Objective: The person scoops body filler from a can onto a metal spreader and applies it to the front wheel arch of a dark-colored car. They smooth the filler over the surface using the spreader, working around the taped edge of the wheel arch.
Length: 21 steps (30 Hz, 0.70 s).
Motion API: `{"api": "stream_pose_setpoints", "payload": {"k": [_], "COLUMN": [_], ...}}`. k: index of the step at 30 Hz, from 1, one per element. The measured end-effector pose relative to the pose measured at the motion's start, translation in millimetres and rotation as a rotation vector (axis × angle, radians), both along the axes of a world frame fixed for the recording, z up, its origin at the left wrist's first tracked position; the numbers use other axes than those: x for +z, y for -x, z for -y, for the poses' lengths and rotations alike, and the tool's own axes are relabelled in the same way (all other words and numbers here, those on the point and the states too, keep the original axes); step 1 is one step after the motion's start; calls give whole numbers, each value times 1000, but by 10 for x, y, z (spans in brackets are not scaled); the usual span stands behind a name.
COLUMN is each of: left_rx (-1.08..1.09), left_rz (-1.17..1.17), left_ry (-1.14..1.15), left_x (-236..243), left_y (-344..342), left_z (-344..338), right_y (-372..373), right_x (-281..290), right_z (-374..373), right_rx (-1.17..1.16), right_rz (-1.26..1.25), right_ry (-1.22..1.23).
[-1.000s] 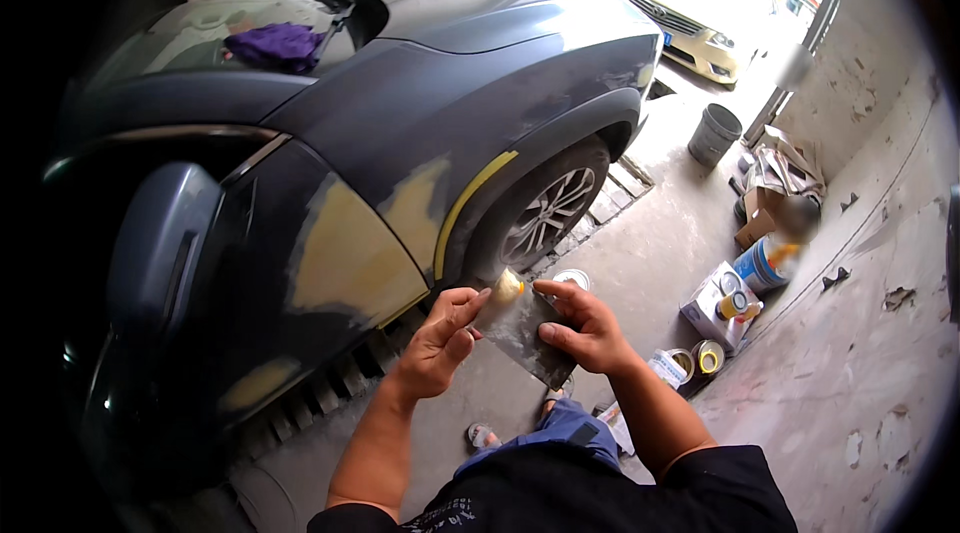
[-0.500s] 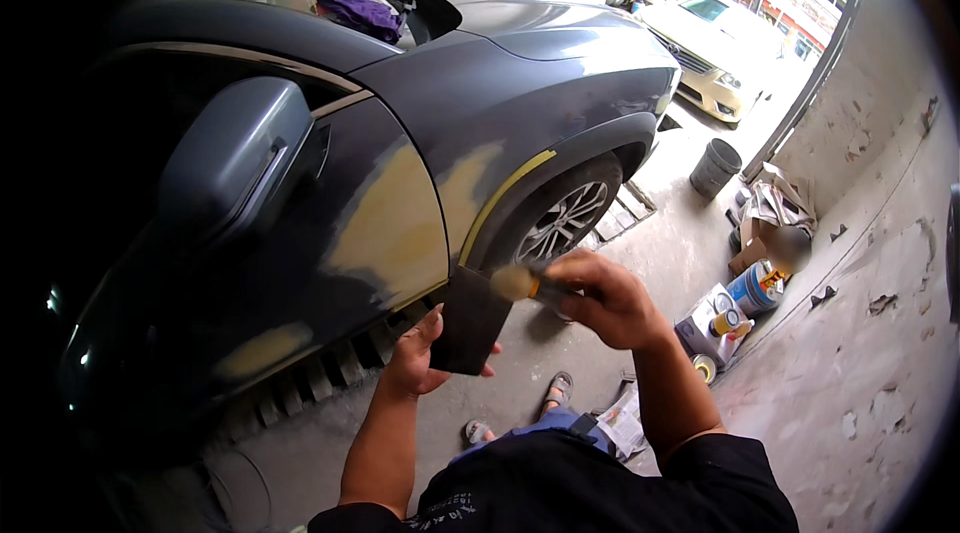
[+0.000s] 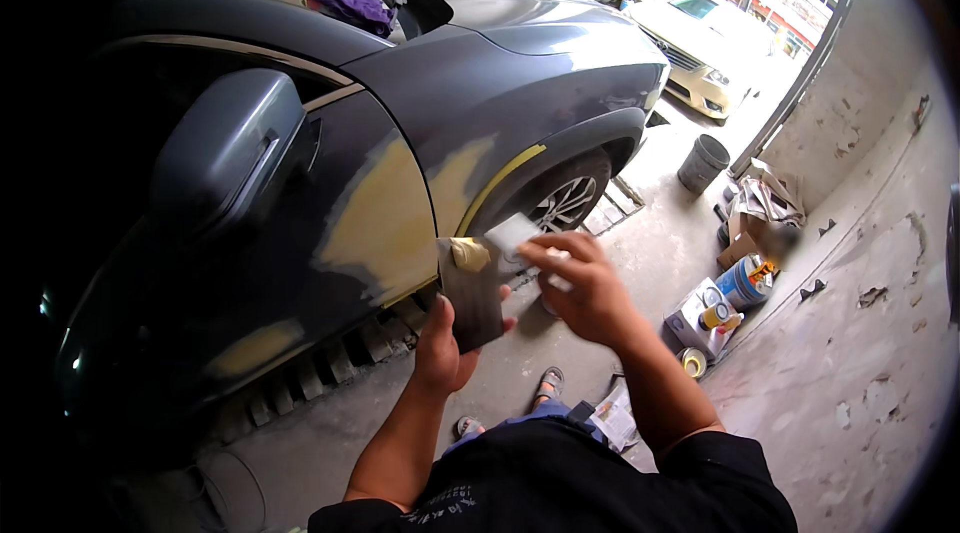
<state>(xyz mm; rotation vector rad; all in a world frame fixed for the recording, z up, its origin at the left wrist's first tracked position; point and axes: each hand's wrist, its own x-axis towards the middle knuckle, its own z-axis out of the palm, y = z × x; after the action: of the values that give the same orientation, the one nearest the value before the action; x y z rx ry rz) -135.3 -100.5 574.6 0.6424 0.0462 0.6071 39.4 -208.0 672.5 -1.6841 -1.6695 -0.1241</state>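
My left hand [image 3: 446, 351] is closed around a dark, flat putty board [image 3: 474, 307], held tilted in front of the car's front wheel. Near the board's upper edge sits a dollop of yellowish putty [image 3: 469, 254]. Just right of it, my right hand [image 3: 592, 295] pinches a pale, flat putty spreader [image 3: 514, 233], apart from the dollop and slightly blurred. Beyond the hands is a dark grey car [image 3: 540, 83]. Yellowish filler [image 3: 372, 223] covers patches of its front door and fender, and yellow tape [image 3: 508, 176] runs along the wheel arch.
A side mirror [image 3: 235, 148] juts out at left. Purple cloth [image 3: 350, 11] lies by the windscreen. A black bucket [image 3: 704, 165], a blue can [image 3: 742, 280] and a cardboard box [image 3: 738, 243] stand along the right wall. Behind is a white car [image 3: 690, 38].
A dollop of putty now shows on the board, where its face was bare. My right hand has turned and drawn slightly left, bringing the pale spreader blade into sight. The board has risen slightly.
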Motion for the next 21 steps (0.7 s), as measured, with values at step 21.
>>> {"api": "stream_pose_setpoints", "payload": {"k": [21], "left_rx": [-406], "left_rz": [52], "left_ry": [96], "left_x": [199], "left_y": [179], "left_z": [-203], "right_y": [-149], "right_x": [30], "right_z": [-52], "right_rx": [386], "right_rz": [-42], "right_ry": [-29]}}
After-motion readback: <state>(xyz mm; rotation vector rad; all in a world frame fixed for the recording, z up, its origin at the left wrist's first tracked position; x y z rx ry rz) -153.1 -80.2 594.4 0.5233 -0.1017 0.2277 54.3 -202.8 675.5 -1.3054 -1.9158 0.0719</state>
